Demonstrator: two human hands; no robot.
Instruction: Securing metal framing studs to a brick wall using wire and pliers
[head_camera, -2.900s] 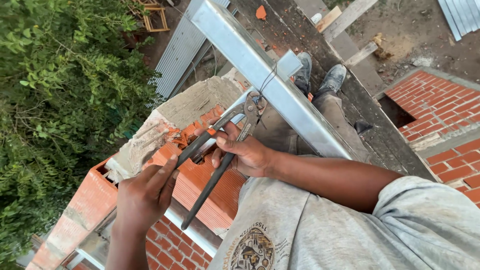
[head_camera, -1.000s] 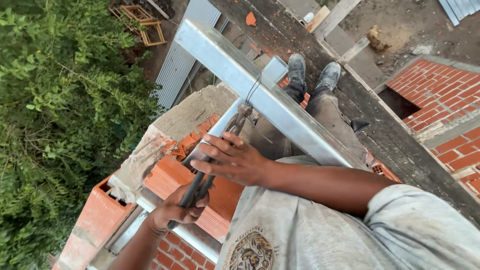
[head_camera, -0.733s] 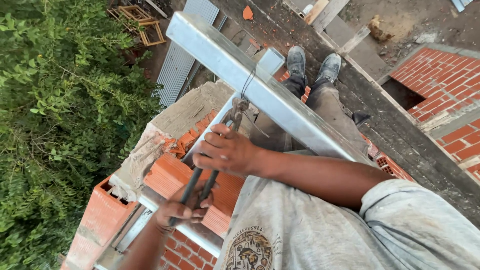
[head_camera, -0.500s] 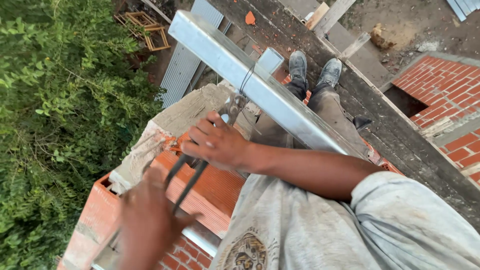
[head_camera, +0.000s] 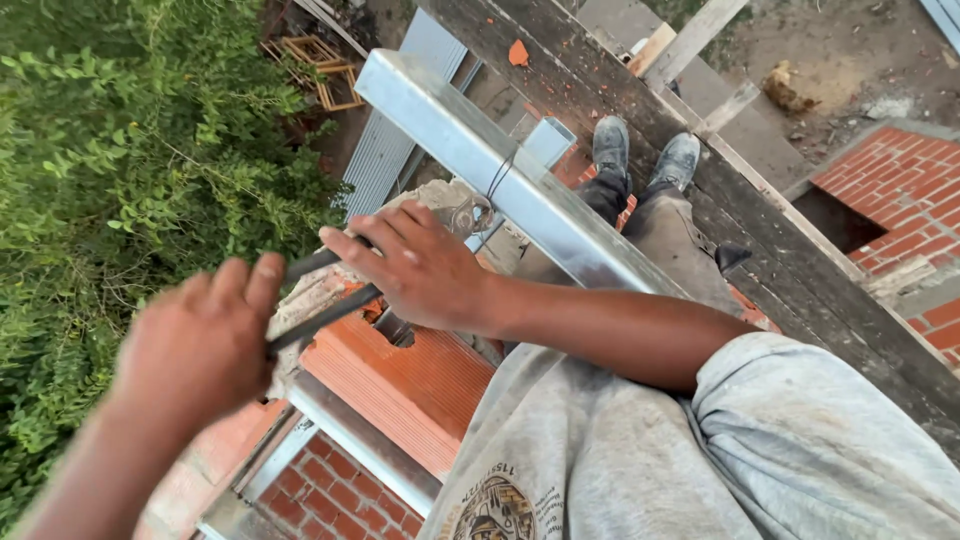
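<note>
Right hand (head_camera: 425, 270) wraps both pincer handles (head_camera: 320, 300), long axis running far-right to the wire tie (head_camera: 497, 180) on the steel beam (head_camera: 500, 170). Left hand (head_camera: 195, 345), blurred, seemingly grips the handle ends.

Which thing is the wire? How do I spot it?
Find the long shiny metal beam slanting across the brick wall. Partway along it, just above the right hand holding the dark pincers, a thin dark wire loops around the beam. It is the only band crossing that smooth silver surface.
</note>
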